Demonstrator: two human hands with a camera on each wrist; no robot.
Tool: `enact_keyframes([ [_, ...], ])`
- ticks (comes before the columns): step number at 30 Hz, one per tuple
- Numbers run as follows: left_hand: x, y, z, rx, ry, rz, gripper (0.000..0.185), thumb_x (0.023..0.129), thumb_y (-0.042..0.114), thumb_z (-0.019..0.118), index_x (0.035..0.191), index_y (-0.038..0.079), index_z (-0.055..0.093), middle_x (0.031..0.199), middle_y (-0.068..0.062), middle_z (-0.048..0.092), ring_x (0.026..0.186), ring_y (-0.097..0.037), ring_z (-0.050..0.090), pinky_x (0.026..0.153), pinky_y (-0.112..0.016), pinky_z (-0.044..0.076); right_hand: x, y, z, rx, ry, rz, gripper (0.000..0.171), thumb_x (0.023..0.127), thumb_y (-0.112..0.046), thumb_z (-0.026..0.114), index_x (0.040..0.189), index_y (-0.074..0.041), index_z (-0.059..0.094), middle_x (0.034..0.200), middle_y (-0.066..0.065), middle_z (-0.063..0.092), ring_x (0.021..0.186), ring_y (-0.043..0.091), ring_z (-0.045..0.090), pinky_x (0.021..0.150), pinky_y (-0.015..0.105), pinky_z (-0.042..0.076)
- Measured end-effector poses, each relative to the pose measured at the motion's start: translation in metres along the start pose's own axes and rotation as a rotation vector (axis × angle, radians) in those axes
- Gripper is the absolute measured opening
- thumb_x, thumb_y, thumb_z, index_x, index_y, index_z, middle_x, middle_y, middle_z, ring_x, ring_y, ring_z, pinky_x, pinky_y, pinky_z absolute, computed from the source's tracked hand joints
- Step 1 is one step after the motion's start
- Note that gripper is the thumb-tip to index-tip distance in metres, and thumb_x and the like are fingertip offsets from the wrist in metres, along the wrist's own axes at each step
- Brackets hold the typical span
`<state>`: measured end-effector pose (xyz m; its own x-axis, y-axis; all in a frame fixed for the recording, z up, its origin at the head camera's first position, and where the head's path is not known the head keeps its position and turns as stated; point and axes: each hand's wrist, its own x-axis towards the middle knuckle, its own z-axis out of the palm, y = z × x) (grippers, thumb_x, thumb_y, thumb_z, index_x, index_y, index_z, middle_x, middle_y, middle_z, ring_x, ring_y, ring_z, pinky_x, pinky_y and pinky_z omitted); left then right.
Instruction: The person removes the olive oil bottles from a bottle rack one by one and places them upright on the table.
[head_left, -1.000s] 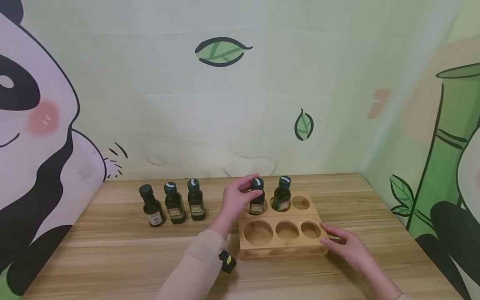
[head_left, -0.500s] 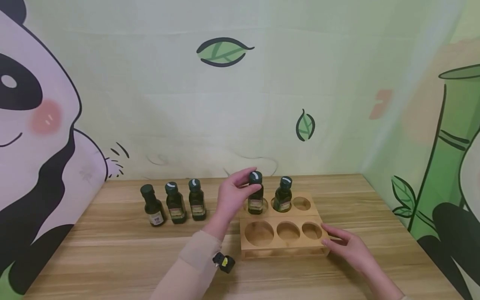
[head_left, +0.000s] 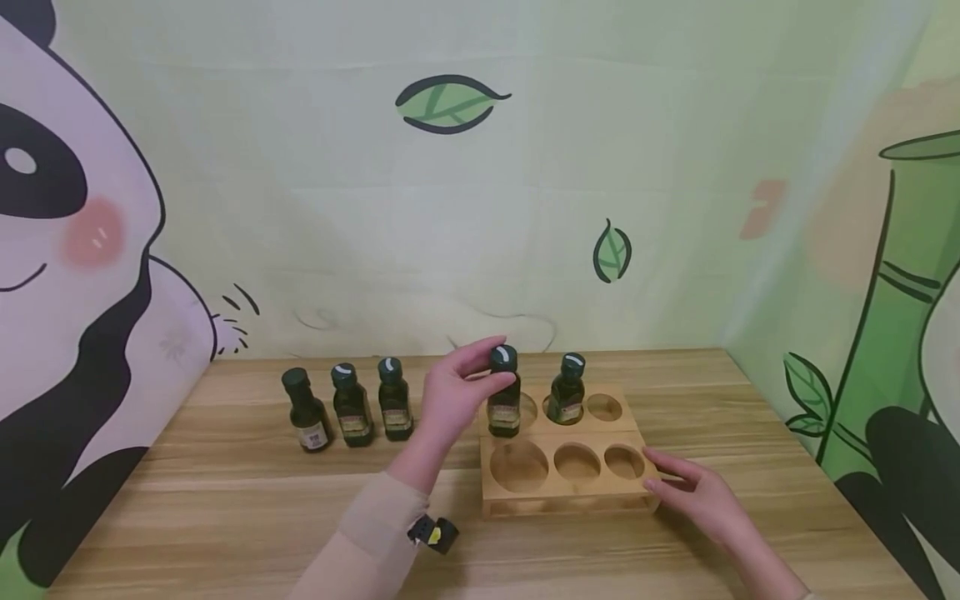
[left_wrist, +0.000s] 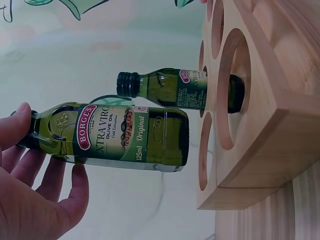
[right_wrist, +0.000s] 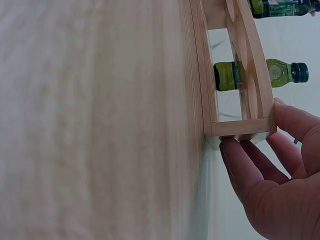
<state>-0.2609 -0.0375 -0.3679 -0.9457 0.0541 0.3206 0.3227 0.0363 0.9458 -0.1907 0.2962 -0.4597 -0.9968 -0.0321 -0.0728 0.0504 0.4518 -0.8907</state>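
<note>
Over the back row of the six-hole wooden bottle rack (head_left: 558,492), a small dark green olive oil bottle with a green cap (head_left: 504,404) is held clear of its hole now, where a second ago it was seated in it, so it's been lifted straight out. The left hand (head_left: 450,398) is clamped round the bottle's cap and neck, with the bottle's base just above the rack's top board. A second matching green bottle (head_left: 566,390) is parked in the middle back hole, at about 3 o'clock from the lifted one. The right hand (head_left: 693,492) is laid with relaxed, spread fingers against the rack's right end, nothing gripped. At 9 o'clock, three more green bottles (head_left: 351,407) are lined up on the light wooden table (head_left: 225,517).
</note>
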Motion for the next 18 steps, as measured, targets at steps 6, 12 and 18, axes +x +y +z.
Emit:
enact_keyframes([
  [6, -0.007, 0.004, -0.01, 0.026, -0.001, -0.026, 0.047, 0.08, 0.01, 0.083, 0.125, 0.018, 0.071, 0.109, -0.006, 0.073, 0.105, -0.022, 0.067, 0.088, -0.04, 0.056, 0.0, 0.0, 0.0, -0.009, 0.003, 0.01, 0.059, 0.092, -0.022, 0.073, 0.141, 0.001, 0.051, 0.145, 0.027, 0.046, 0.117, 0.038, 0.059, 0.087, 0.032, 0.055],
  [12, -0.013, 0.006, -0.021, 0.039, 0.03, -0.042, 0.048, 0.079, 0.01, 0.084, 0.125, 0.017, 0.071, 0.109, -0.006, 0.073, 0.106, -0.021, 0.067, 0.089, -0.041, 0.055, 0.001, 0.0, 0.0, -0.019, 0.005, 0.021, 0.061, 0.091, -0.024, 0.074, 0.141, 0.0, 0.051, 0.146, 0.027, 0.044, 0.117, 0.038, 0.058, 0.087, 0.034, 0.055],
  [18, -0.018, 0.005, -0.032, 0.031, 0.065, -0.033, 0.047, 0.079, 0.006, 0.084, 0.124, 0.015, 0.071, 0.107, -0.009, 0.074, 0.104, -0.021, 0.068, 0.088, -0.04, 0.056, 0.001, -0.001, 0.0, -0.016, 0.002, 0.024, 0.061, 0.091, -0.024, 0.074, 0.141, 0.0, 0.051, 0.145, 0.027, 0.045, 0.117, 0.038, 0.058, 0.088, 0.034, 0.055],
])
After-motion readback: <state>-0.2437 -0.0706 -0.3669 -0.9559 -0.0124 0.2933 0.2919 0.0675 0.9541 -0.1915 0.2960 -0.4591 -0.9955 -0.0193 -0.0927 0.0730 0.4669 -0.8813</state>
